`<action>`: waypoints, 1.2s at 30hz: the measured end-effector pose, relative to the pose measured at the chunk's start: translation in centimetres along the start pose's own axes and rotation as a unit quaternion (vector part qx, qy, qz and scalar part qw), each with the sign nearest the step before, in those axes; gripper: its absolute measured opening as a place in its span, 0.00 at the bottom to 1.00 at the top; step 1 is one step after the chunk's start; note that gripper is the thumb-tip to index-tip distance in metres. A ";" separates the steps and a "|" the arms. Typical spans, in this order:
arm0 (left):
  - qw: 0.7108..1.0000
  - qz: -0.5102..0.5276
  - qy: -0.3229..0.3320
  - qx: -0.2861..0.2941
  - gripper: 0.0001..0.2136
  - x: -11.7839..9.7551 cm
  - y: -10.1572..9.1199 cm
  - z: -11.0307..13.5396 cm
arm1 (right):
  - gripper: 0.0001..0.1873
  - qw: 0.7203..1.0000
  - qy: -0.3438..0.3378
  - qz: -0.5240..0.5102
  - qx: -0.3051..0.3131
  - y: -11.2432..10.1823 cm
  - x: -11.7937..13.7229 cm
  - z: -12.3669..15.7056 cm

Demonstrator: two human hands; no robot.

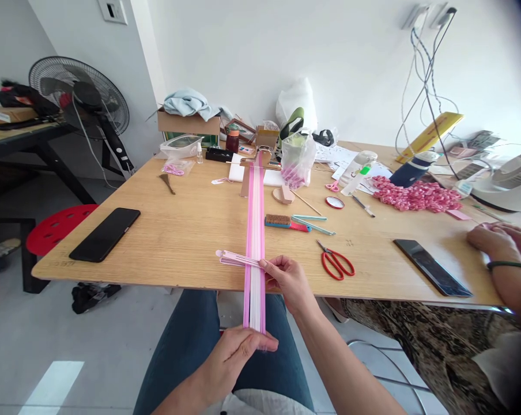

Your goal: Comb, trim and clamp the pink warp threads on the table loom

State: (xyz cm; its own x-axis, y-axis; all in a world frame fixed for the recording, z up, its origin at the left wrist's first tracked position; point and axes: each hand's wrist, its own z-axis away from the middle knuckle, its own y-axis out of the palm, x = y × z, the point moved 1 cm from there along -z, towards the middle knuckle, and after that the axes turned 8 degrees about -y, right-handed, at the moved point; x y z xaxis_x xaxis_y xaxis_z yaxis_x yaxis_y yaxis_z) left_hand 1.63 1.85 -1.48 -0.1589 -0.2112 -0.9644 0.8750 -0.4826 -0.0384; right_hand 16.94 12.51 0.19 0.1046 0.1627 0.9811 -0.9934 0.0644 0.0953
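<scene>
Nearest, at bottom centre, the left hand (237, 360) curls closed around the lower end of long pink and white strips (255, 230). The right hand (289, 282) pinches a pink cross strip (238, 259) at them, near the edge of the wooden table (178, 230).

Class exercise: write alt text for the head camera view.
At a wooden table's edge, the right hand pinches a pink strip laid across a band of parallel pink and white strips, whose near end the left hand holds. Red-handled scissors lie nearby.
</scene>
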 end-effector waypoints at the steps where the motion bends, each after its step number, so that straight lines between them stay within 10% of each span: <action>1: 1.000 -0.003 0.000 -0.001 0.22 0.0 0.0 0.0 | 0.26 1.000 0.001 -0.001 -0.004 0.0 0.0 0.1; 18: 1.000 -0.012 0.001 -0.002 0.21 0.0 0.0 0.0 | 0.31 0.999 0.008 -0.040 -0.022 0.5 0.1 0.8; 36: 1.000 -0.001 0.003 -0.001 0.21 0.0 -0.1 0.1 | 0.21 0.988 0.048 -0.019 0.142 -0.3 -0.8 3.5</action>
State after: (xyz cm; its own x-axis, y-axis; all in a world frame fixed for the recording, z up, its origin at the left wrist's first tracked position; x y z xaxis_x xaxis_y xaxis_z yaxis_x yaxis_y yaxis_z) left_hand 1.53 1.85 -1.43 -0.1572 -0.2053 -0.9660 0.8756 -0.4814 -0.0401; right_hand 16.95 8.95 0.01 0.1333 0.2598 0.9564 -0.9604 -0.2044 0.1894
